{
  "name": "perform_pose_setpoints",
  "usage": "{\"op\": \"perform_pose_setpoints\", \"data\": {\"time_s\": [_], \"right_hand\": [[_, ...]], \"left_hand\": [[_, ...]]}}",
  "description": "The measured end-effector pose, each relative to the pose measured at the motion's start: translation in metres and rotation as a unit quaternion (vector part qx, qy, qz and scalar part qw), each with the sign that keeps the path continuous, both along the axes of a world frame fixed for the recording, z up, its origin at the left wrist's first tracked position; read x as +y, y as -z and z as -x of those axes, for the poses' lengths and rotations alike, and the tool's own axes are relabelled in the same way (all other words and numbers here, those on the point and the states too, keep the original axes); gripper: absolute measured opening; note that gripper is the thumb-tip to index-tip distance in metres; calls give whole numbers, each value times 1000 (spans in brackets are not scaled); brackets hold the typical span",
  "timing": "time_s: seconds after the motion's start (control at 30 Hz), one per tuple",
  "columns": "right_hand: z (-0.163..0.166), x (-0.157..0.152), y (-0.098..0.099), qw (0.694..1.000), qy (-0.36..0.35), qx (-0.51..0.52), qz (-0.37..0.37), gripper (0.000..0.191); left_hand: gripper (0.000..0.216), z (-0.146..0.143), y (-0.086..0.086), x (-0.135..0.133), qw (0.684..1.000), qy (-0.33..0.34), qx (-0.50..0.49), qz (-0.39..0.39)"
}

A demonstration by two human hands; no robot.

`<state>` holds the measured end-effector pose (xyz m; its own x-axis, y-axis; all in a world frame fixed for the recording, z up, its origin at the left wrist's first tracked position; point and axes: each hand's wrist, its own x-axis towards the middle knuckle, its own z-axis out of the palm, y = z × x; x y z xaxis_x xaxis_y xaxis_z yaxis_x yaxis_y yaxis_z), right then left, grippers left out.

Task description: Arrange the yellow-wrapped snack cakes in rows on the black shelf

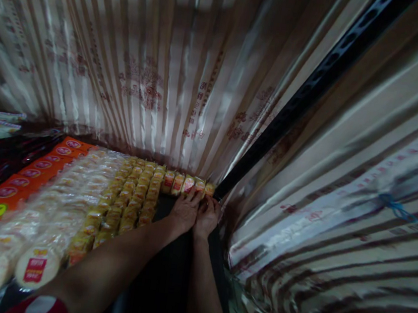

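Note:
Both my arms reach forward to the back of a dark shelf (pixel 166 283). My left hand (pixel 184 212) lies with its fingers stretched against a short row of small yellow snack packets (pixel 186 184) that stand along the back edge. My right hand (pixel 207 216) sits just beside it, fingers curled at the last packet (pixel 209 189) next to a black perforated shelf post (pixel 299 104). What its fingers grip is hidden. Left of my hands, several rows of the same yellow packets (pixel 131 198) run front to back.
Round white rice-cracker packs in clear wrap (pixel 44 227) fill the shelf's left part, with orange boxes (pixel 27 175) beyond them. Striped shiny packaging with red print (pixel 147 67) forms the back wall, and more of it (pixel 338 218) crowds in on the right.

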<state>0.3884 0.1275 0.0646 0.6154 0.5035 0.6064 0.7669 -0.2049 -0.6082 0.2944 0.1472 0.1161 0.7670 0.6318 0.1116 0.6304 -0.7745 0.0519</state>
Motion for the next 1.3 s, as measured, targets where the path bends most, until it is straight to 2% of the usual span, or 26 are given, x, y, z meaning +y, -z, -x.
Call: {"op": "perform_pose_setpoints", "data": {"time_s": [0.17,0.37,0.5,0.63,0.77,0.87,1.0,1.1,1.2,1.3], "right_hand": [[-2,-2,2,1000,-6,-9,-8,36],[-5,-5,-2,999,-25,8,25,38],[-5,-10,-12,996,-55,50,39,38],[4,-30,-29,992,-85,77,49,39],[25,-64,-45,988,-85,105,71,35],[50,-99,-54,986,-70,142,48,40],[94,-158,-55,982,-122,145,18,36],[128,-206,-46,976,-167,142,9,29],[157,-244,-28,960,-224,137,94,31],[179,-262,-4,924,-289,138,208,34]], "left_hand": [[45,2,-4,-1,1000,4,-7,14],[43,0,-13,-3,1000,-11,-21,0],[44,-1,-21,-10,998,-16,-47,24],[40,4,-33,-28,994,-45,-73,70],[35,24,-43,-60,990,-61,-83,91],[33,49,-44,-95,985,-39,-126,111],[37,93,-33,-155,965,3,-208,161],[43,132,-20,-201,939,12,-257,226],[39,170,-4,-237,918,-24,-251,306],[44,202,16,-258,889,-108,-249,368]]}}
